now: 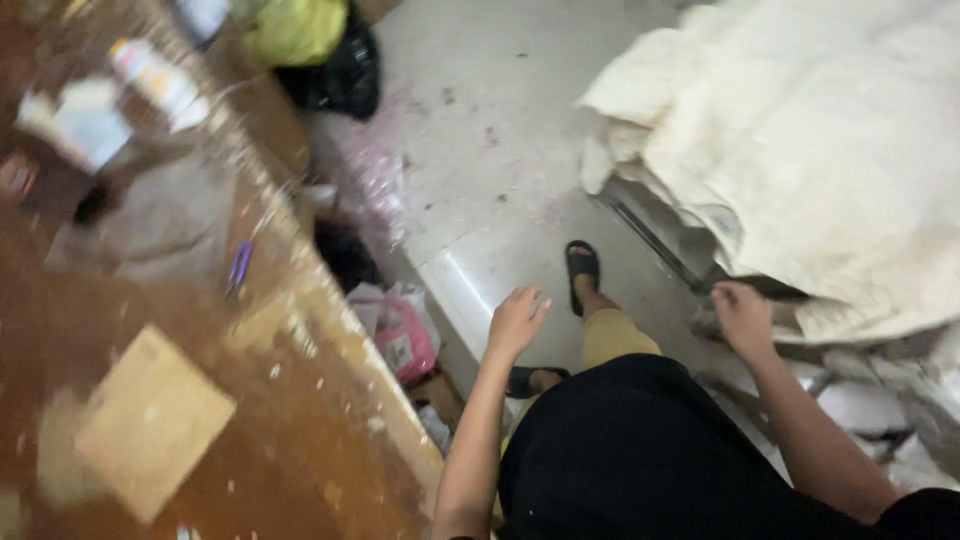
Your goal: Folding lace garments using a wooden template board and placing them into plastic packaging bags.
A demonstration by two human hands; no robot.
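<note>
Cream cloth lay heaped to the right, its edge just above the right hand, whose fingers were curled loosely, gripping nothing visible. Left hand hung farther off, fingers loosely spread, empty, beside the brown table.

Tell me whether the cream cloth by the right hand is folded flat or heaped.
Heaped. The cream cloth lies in a rumpled pile with loose folds and overhanging edges; the right hand is at its lower edge, whether gripping it cannot be told.

Brown table, pink bag, sandal
</note>
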